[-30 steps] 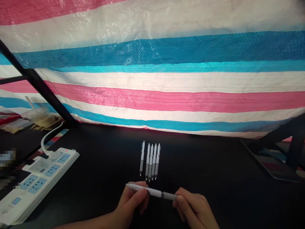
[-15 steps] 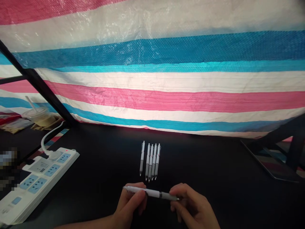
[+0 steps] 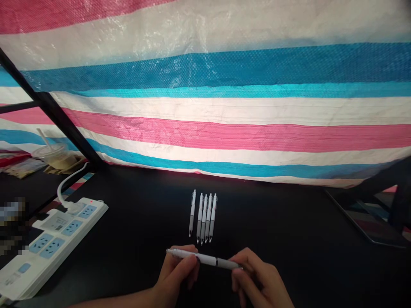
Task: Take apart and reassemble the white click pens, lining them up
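I hold a white pen with a grey grip [image 3: 207,259] level above the black table [image 3: 289,239]. My left hand [image 3: 178,273] pinches its white barrel end. My right hand [image 3: 257,280] pinches its grey tip end. Just beyond the hands, several matching white pens [image 3: 203,217] lie side by side in a neat row, tips toward me, one set slightly apart on the left.
A white power strip [image 3: 48,244] with a plugged-in cable lies at the left edge. A striped pink, white and blue tarp [image 3: 224,107] hangs behind the table. A dark tablet [image 3: 369,222] lies at the right. A plastic cup with a straw [image 3: 53,156] stands far left.
The held pen and both hands have shifted very slightly; my right fingers moved a little along the tip end. The row of pens has not moved.
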Demonstrator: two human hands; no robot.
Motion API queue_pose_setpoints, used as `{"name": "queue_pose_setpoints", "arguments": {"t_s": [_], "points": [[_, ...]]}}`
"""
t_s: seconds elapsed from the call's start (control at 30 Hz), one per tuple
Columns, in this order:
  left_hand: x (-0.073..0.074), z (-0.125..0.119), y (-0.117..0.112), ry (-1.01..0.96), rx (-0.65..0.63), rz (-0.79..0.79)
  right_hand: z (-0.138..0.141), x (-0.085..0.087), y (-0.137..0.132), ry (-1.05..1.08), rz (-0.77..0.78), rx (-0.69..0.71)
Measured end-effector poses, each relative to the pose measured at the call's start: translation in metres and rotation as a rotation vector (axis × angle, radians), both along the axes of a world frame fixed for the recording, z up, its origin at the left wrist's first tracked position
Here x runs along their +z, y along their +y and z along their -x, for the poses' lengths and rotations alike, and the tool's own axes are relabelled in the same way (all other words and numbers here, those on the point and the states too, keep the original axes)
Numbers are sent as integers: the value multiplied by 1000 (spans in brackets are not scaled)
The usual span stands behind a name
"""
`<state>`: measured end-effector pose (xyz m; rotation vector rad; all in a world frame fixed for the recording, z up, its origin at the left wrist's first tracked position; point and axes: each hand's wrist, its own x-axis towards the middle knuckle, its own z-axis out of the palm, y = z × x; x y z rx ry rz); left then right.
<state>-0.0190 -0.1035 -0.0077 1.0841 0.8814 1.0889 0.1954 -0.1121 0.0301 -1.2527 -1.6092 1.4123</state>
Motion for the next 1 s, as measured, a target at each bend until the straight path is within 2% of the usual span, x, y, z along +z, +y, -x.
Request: {"name": "queue_pose_setpoints", "arguments": {"t_s": [0.1, 0.3, 0.43, 0.5, 0.6, 0.67, 0.83, 0.9, 1.0], "points": [[1, -1, -1, -28, 20, 8, -1, 0, 1, 9, -9, 80], [4, -2, 0, -12, 5, 12, 2, 4, 1, -51, -18, -43], [5, -2, -1, -34, 27, 14, 3, 14, 1, -79, -15, 38], [2, -1, -2, -50, 30, 10, 4, 17, 1, -80, -19, 14], [-4, 0, -3, -64, 44, 10, 4, 14, 1, -75, -53, -8], [-4, 0, -2, -65, 57, 14, 2, 10, 2, -94, -101, 31], [4, 1, 0, 14, -39, -12, -5, 3, 4, -103, -199, 129], [6, 2, 0, 17, -40, -16, -4, 4, 4, -99, -176, 138], [5, 5, -1, 22, -42, -37, -2, 6, 3, -77, -41, 129]]}}
